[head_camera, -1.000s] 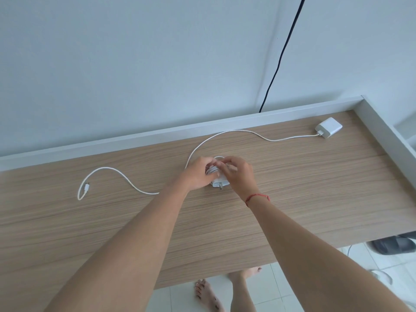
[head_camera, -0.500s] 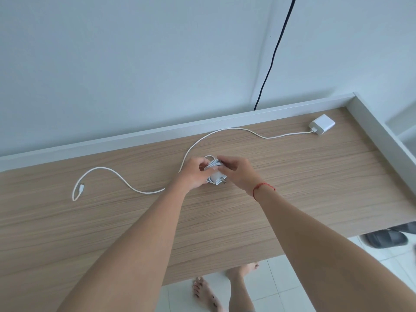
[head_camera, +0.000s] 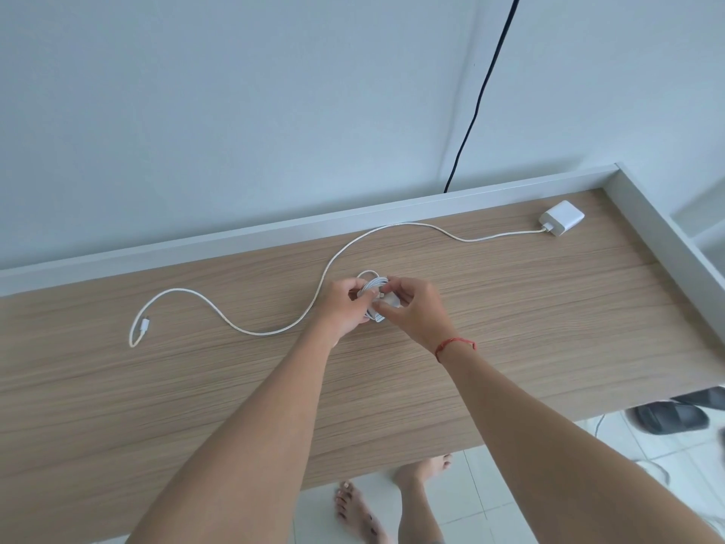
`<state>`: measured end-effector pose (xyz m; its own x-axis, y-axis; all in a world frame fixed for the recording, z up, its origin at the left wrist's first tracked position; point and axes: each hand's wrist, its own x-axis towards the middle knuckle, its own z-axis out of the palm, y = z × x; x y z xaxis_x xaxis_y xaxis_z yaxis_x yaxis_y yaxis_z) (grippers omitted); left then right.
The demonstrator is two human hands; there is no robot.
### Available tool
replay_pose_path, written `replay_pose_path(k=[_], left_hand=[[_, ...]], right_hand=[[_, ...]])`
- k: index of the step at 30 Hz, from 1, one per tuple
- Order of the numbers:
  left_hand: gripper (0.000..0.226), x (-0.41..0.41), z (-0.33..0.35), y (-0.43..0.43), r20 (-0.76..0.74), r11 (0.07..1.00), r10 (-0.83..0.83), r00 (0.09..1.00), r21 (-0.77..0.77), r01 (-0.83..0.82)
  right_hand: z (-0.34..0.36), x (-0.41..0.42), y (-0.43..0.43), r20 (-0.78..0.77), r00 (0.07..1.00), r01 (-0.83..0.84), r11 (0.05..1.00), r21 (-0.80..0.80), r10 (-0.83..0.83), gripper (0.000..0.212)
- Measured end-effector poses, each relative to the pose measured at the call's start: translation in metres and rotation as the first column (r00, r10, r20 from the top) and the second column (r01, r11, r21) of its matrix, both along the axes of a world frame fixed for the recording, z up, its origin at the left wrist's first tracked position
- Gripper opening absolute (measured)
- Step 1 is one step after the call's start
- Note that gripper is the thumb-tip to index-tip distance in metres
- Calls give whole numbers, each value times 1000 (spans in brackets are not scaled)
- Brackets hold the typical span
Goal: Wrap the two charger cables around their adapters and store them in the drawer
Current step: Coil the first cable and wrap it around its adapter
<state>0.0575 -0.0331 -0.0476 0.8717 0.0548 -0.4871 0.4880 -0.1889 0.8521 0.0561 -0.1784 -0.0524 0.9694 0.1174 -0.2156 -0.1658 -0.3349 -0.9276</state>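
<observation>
A small white adapter [head_camera: 378, 304] with its white cable coiled around it sits between both hands above the middle of the wooden desk [head_camera: 510, 327]. My left hand [head_camera: 345, 308] grips the bundle from the left. My right hand [head_camera: 416, 312] pinches it from the right, fingertips on the cable end. A second white adapter [head_camera: 561, 217] lies at the desk's far right corner. Its long white cable [head_camera: 325, 268] snakes leftward across the desk and ends in a plug [head_camera: 144, 324] at the left. No drawer is in view.
A grey raised rim [head_camera: 274, 233] runs along the desk's back and right side against a pale wall. A black cord [head_camera: 476, 100] hangs down the wall behind the desk. Dark slippers [head_camera: 673, 418] and my bare feet [head_camera: 361, 512] are on the white tiled floor below the front edge.
The last loose length of cable has been drawn onto the adapter, and the bundle has turned between my fingers. The second charger and its cable have not moved.
</observation>
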Motion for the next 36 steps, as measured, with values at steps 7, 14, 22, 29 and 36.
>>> replay_pose_path(k=[7,14,22,29,36], left_hand=[[16,-8,3,1,-27,983,75,997,-169,-78],[13,-9,-1,-6,42,987,148,988,-76,-144],[11,-11,1,-7,64,980,179,982,-95,-173],[7,-11,2,-12,96,972,222,970,-94,-214],[8,-15,2,-14,115,955,282,953,-133,-266]], right_hand=[[-2,-2,-1,27,999,-35,999,25,34,17],[-5,4,-3,-22,993,-117,993,20,117,15],[-3,7,-4,-72,989,-130,991,33,132,14],[-2,8,-1,-120,993,-8,995,96,20,9],[-1,11,0,-125,990,-58,993,106,71,4]])
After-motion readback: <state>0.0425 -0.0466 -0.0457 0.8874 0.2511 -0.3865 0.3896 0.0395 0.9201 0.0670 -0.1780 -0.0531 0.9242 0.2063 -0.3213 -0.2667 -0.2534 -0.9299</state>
